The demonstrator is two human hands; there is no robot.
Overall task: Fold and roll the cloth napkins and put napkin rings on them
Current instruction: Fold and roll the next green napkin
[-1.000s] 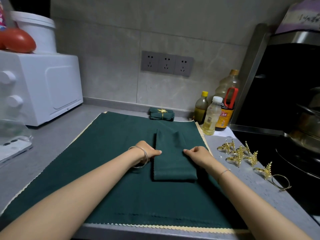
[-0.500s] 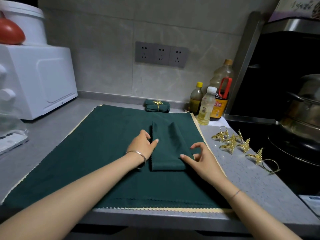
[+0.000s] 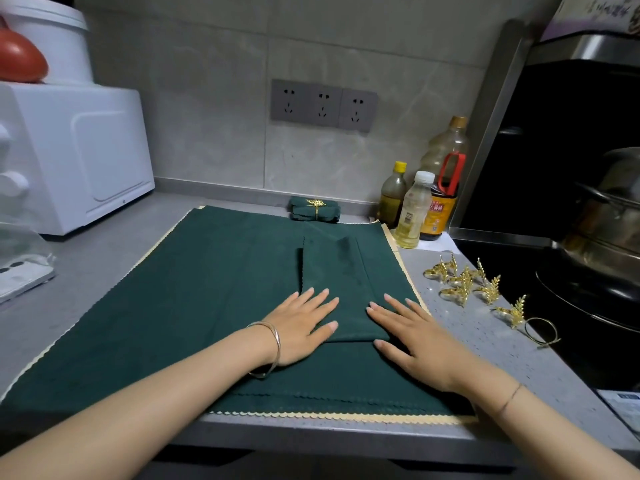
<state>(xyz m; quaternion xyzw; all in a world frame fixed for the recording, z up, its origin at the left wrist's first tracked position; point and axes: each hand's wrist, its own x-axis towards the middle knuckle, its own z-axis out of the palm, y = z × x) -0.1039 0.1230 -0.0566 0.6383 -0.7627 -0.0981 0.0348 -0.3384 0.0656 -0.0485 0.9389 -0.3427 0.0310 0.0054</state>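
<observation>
While both hands, left (image 3: 299,329) and right (image 3: 414,336), lie spread flat, pressing the folded napkin (image 3: 332,282), rings (image 3: 464,284) wait at three o'clock.

Beyond the right hand (image 3: 419,344), the orange label (image 3: 437,213) on the dark bottle (image 3: 445,190) carries Chinese characters, too blurred to read. Print on the paper slip (image 3: 623,405) right of that hand is equally illegible.
</observation>
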